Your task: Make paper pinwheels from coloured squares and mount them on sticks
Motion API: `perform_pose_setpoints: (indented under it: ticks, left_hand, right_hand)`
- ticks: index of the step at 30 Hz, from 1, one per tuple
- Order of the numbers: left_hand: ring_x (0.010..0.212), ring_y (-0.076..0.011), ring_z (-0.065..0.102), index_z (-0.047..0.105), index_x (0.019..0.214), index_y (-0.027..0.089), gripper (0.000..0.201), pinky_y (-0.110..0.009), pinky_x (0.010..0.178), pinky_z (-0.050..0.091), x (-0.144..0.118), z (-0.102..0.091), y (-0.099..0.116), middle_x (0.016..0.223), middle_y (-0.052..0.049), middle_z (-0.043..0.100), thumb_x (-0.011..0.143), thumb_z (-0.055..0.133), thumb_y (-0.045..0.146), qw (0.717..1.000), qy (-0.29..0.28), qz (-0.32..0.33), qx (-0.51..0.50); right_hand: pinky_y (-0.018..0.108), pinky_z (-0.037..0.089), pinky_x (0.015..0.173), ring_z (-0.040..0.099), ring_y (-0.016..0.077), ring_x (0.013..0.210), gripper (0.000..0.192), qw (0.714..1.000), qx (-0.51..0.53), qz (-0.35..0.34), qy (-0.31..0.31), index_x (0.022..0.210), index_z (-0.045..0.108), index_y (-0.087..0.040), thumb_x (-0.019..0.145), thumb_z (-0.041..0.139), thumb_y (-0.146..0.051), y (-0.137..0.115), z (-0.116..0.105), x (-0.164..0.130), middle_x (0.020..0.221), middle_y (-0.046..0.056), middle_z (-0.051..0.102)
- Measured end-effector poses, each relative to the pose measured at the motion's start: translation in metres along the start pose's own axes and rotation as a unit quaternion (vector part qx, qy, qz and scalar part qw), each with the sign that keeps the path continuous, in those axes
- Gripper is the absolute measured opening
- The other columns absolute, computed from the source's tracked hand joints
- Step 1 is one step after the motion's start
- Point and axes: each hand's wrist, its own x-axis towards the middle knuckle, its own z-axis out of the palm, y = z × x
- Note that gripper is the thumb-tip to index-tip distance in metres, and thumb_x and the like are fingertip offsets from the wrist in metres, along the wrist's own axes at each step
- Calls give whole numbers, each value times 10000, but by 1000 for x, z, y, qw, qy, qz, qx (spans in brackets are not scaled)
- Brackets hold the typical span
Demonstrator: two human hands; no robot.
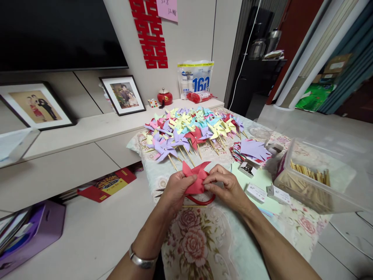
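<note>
A red paper pinwheel (196, 179), its points folded inward, is held up over the near part of the table. My left hand (178, 187) grips its left side, thumb lying across the front. The fingers of my right hand (223, 183) are closed on its right edge. Just under the paper lie red-handled scissors (208, 201), partly hidden by it and my hands. Beyond my hands spreads a pile of finished pinwheels (192, 124) on wooden sticks, in purple, yellow, blue, red and pink.
To the right are cut paper sheets (255, 150), an open box of small metal fasteners (247, 169), white boxes (256, 193) and a clear plastic bin (309, 198) of wooden sticks. A flowered tablecloth (195, 245) covers the table. Framed photos (124, 95) stand on the cabinet behind.
</note>
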Motion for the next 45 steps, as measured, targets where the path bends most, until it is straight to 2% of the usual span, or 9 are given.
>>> perform_pose_setpoints:
  ticks: [11,16,21,27,37,45]
  left_hand:
    - [493,-121,612,749,727,100,295,-214,516,490,-2,7,-2,618,-53,721,552,856,312,1000,-4,5,31]
    - [526,-135,631,762,760,105,304,-217,529,495,1,2,-4,637,-58,726,556,856,309,999,0,-6,38]
    - [528,-134,624,760,753,93,296,-215,533,489,4,-2,-7,631,-61,721,558,848,297,999,1,-9,44]
    - [538,-138,623,754,731,100,262,-225,560,492,3,0,-10,627,-53,720,565,834,286,999,-4,2,47]
    - [536,-134,598,755,750,112,280,-231,558,470,1,5,-9,621,-41,711,555,818,302,999,12,7,52]
    - [541,-129,597,749,737,109,273,-220,555,454,1,7,-9,599,-28,699,547,811,294,998,22,3,51]
  right_hand:
    - [314,476,753,578,166,840,110,999,18,-2,-44,968,747,-258,886,684,-220,0,-2,0,881,21,588]
    - [309,478,736,568,169,840,140,997,0,-23,-72,1000,747,-255,929,628,-239,-1,-5,1,884,31,572]
    - [297,468,701,558,169,804,129,996,-24,-29,-80,935,732,-222,940,605,-244,1,-4,1,845,32,566]
    - [266,433,674,541,144,750,104,996,-13,41,-80,797,657,-183,885,612,-150,-1,-1,1,816,17,563]
    - [236,338,554,450,106,595,98,984,19,176,-37,668,583,-174,759,552,-154,-3,6,3,716,-23,496]
    - [247,356,569,475,122,607,70,976,23,216,-14,665,587,-176,699,526,-181,2,9,3,713,-10,530]
